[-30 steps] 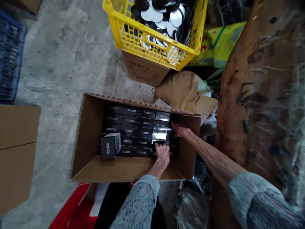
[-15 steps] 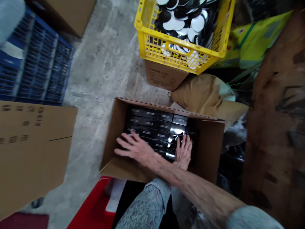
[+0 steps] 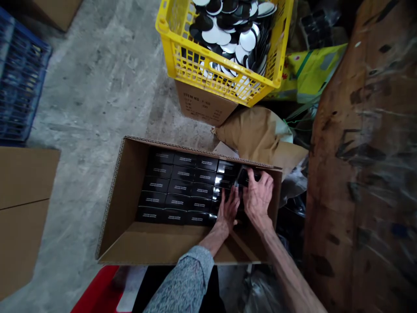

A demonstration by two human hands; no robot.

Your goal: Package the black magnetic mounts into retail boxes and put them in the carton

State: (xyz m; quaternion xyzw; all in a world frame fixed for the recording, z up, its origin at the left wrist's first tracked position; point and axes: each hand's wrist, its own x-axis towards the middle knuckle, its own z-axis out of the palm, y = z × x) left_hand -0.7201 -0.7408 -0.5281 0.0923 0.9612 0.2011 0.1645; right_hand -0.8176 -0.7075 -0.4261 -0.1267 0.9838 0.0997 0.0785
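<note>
An open cardboard carton stands in front of me, holding rows of small glossy black boxes with fine pale print. At the carton's right end my right hand has its fingers curled round one small black box, which sits tilted against the far side. My left hand lies with fingers stretched over the rightmost full row, close beside that box. Its fingertips touch the box tops; the thumb is partly hidden.
Beyond the carton, a yellow crate of black and white discs rests on a printed cardboard box. A brown sack lies behind the carton. A wooden surface is at right, a blue crate at left, a red stool-like object below.
My right hand has gone from the carton's left part to its right end and taken hold of a small black box. My left hand stays near the right row. The view has shifted right.
</note>
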